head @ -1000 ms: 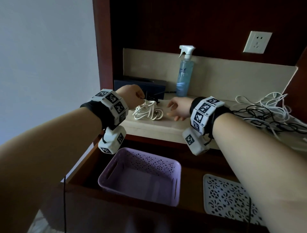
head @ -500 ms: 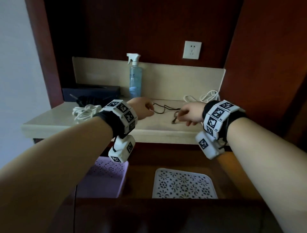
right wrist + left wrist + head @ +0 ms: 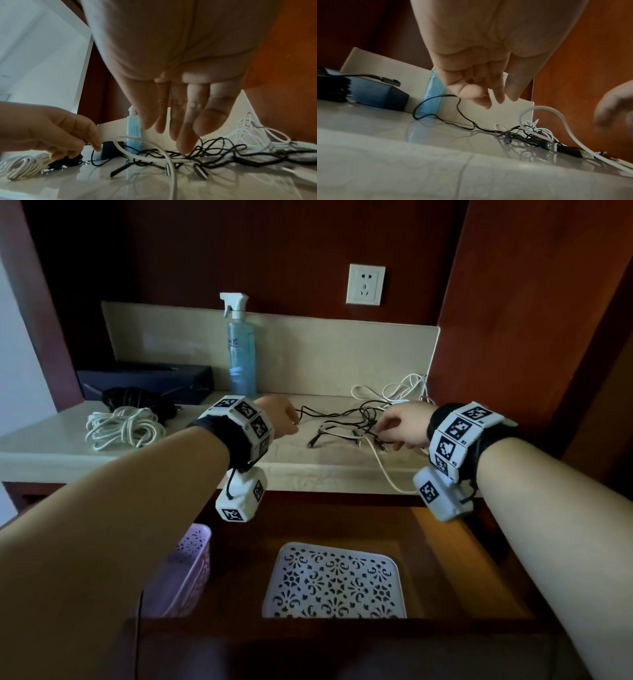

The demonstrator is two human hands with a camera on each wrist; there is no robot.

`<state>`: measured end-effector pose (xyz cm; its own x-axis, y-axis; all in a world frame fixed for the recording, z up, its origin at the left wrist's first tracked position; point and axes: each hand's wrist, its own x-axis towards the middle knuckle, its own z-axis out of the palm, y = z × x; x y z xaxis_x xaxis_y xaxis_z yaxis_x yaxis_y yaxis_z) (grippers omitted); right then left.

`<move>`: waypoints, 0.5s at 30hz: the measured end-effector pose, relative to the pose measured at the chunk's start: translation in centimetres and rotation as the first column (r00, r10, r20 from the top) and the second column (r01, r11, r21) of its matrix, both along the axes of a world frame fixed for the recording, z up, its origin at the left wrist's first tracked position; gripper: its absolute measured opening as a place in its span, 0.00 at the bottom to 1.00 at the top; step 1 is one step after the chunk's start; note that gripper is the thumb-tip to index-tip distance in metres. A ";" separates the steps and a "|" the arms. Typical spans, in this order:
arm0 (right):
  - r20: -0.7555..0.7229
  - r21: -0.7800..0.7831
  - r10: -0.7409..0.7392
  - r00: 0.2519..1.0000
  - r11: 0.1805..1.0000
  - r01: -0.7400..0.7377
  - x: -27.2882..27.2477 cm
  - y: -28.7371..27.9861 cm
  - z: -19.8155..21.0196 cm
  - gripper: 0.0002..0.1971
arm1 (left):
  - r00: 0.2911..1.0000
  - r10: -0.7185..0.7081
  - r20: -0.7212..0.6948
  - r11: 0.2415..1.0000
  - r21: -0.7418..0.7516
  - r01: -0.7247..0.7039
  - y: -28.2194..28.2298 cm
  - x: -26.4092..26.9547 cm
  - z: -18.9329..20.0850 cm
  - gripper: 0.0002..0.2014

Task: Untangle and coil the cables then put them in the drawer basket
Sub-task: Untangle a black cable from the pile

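Observation:
A thin black cable tangle (image 3: 342, 414) lies on the pale countertop (image 3: 205, 453). My left hand (image 3: 282, 419) pinches one end of it between thumb and finger, as the left wrist view shows (image 3: 481, 98). My right hand (image 3: 397, 426) reaches into the tangle from the right, its straight fingers (image 3: 185, 146) touching the black strands (image 3: 214, 150) without gripping. A loose white cable (image 3: 385, 470) runs through the tangle and hangs over the counter edge. A coiled white cable (image 3: 123, 428) and a dark coiled cable (image 3: 137, 402) lie at the left. The purple basket (image 3: 193, 563) sits in the open drawer, partly behind my left forearm.
A blue spray bottle (image 3: 241, 347) and a dark box (image 3: 147, 381) stand at the back of the counter. More white cable (image 3: 400, 388) is piled in the back right corner. A white perforated tray (image 3: 335, 580) lies in the drawer. A wooden wall closes the right side.
Both hands left the white coil and moved right to the black tangle. The left hand took hold of a black cable end, and the view swung right.

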<state>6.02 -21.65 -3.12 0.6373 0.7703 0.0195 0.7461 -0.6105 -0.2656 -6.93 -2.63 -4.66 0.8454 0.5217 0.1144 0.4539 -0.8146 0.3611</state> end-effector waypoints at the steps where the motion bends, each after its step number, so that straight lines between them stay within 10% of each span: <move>1: 0.022 0.002 0.009 1.000 1.000 -0.009 0.3 0.7 0.2 0.08 | 0.999 -0.027 -0.029 1.000 0.000 0.027 0.2 0.9 0.0 0.15; 15: 0.320 -0.303 0.054 0.946 0.952 0.048 7.2 10.4 3.2 0.17 | 0.888 0.214 -0.407 0.916 0.399 -0.038 9.9 10.3 0.6 0.27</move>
<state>13.19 -11.24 0.12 0.6334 0.7737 -0.0118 0.7618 -0.6208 0.1853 3.35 7.31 -4.10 0.7831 0.6204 -0.0423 0.5996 -0.7713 -0.2135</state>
